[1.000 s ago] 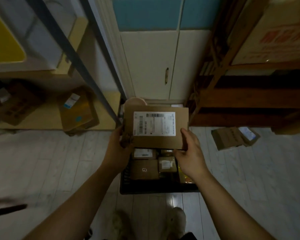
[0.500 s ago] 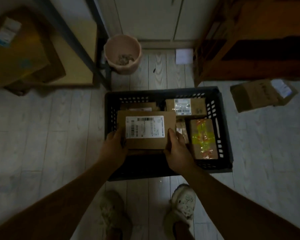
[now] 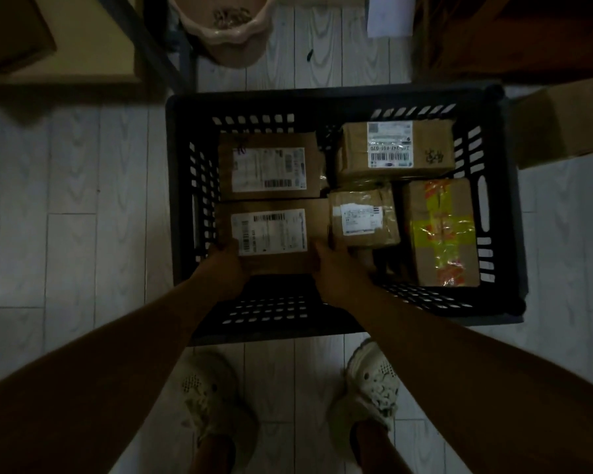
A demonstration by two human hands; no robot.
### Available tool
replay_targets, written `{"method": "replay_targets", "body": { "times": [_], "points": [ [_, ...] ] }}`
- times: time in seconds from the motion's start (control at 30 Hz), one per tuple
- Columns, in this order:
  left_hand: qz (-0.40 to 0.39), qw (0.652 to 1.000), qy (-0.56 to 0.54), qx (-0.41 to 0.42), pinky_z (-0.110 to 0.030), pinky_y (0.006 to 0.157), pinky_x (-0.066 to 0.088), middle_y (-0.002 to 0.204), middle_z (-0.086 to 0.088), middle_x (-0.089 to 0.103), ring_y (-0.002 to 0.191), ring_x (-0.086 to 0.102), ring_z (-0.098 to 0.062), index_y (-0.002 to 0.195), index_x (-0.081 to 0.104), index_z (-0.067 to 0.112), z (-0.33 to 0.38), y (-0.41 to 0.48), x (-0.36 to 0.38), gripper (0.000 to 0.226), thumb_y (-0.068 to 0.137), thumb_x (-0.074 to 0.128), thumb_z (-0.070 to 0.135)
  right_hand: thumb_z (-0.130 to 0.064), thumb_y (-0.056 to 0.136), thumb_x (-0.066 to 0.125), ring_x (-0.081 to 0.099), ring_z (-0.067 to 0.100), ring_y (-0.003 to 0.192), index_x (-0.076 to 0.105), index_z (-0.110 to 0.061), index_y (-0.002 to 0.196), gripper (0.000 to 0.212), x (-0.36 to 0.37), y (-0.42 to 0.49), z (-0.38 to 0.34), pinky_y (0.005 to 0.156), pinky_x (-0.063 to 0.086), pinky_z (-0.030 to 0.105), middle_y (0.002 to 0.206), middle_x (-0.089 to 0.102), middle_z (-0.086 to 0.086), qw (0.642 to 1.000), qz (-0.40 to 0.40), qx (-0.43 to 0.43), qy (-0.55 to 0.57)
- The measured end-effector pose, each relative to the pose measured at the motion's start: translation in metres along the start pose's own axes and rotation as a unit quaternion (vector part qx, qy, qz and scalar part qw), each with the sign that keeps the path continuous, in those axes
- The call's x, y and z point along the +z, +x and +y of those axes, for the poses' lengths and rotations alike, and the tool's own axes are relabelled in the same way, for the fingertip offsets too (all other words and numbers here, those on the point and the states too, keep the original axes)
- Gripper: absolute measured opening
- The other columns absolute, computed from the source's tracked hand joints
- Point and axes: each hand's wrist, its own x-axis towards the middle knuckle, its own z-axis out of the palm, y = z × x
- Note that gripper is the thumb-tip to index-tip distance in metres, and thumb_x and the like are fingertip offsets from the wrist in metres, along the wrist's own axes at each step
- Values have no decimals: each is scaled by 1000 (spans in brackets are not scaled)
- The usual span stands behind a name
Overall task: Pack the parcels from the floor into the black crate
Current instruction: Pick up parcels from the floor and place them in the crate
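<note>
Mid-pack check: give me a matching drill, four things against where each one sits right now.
Things:
1 held parcel
2 taped parcel
3 pink bucket
4 loose box

Places:
A floor, right of the black crate
B crate's right side
C between left hand and right hand, crate's near left
D floor beyond crate

Pairs: 1-C, 2-B, 3-D, 4-A

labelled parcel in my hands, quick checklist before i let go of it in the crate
1. Left hand and right hand grip the labelled parcel at its near corners: ok.
2. Parcel within the black crate walls: ok.
3. Label faces up: ok.
4. Parcel resting on the crate bottom: cannot tell.
5. Right hand clear of the small taped parcel: cannot tell.
6. Floor emptied: not ok, a cardboard box lies outside, right of the crate.
</note>
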Motion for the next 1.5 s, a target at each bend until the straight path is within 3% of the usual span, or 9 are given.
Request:
{"method": "replay_targets", "body": {
  "times": [0.2,0.43,0.57,0.73,0.87,0.97,1.07,1.17,1.5],
  "points": [
    [-20,999,-46,14,-41,113,32,150,-3,28,132,37,-23,147,24,23,7,1,-5,85,76,56,55,-17,93,57,24,34,141,7,-22,153,78,2,7,-6,114,27,37,158,-12,12,998,-42,44,8],
    [14,999,9,51,-41,116,25,149,-10,32,136,32,-30,144,34,20,61,-122,-69,56,94,51,38,-22,93,54,42,32,125,45,-12,136,45,-77,-79,-38,104,40,39,132,48,16,999,6,12,40],
    [33,998,-7,61,-38,111,33,143,-13,41,131,40,-31,140,40,17,85,-227,-107,54,93,53,39,-34,94,53,45,35,125,45,-10,136,48,-145,-165,-63,103,40,35,137,42,20,998,22,39,32],
    [73,996,1,44,-31,111,22,151,-18,27,139,27,-29,148,23,12,125,-364,-139,63,95,50,33,-41,89,55,50,28,122,44,-15,140,58,-212,-279,-90,102,43,33,142,43,14,997,31,18,65],
    [129,987,6,90,-33,112,21,152,-16,29,139,27,-28,146,27,14,157,-449,-151,58,95,51,29,-36,89,59,58,18,103,60,-18,120,36,-252,-362,-101,87,50,29,120,60,1,995,53,-14,88],
    [152,980,30,123,-36,111,27,151,-14,32,137,32,-29,145,31,16,181,-495,-157,57,94,53,28,-27,93,55,54,17,98,55,-15,128,36,-280,-423,-104,68,42,20,119,58,-1,990,86,-20,109],
    [164,972,35,163,-38,108,37,146,-12,39,129,43,-26,141,38,18,206,-522,-160,61,88,60,36,-28,96,53,54,25,115,48,-13,135,43,-301,-481,-92,82,41,24,135,54,9,984,144,-7,106],
    [157,963,41,216,-38,116,25,156,-10,21,142,25,-27,150,20,16,238,-552,-153,78,88,60,39,-35,96,53,46,29,129,36,-11,145,57,-314,-539,-66,100,39,33,147,42,12,979,179,30,96],
    [152,928,102,325,-34,118,18,159,-8,12,146,16,-25,151,16,17,386,-642,-79,74,91,55,38,-40,95,54,43,28,133,31,-15,148,63,-372,-677,63,102,39,34,151,37,8,940,316,84,102]
  ]
}}
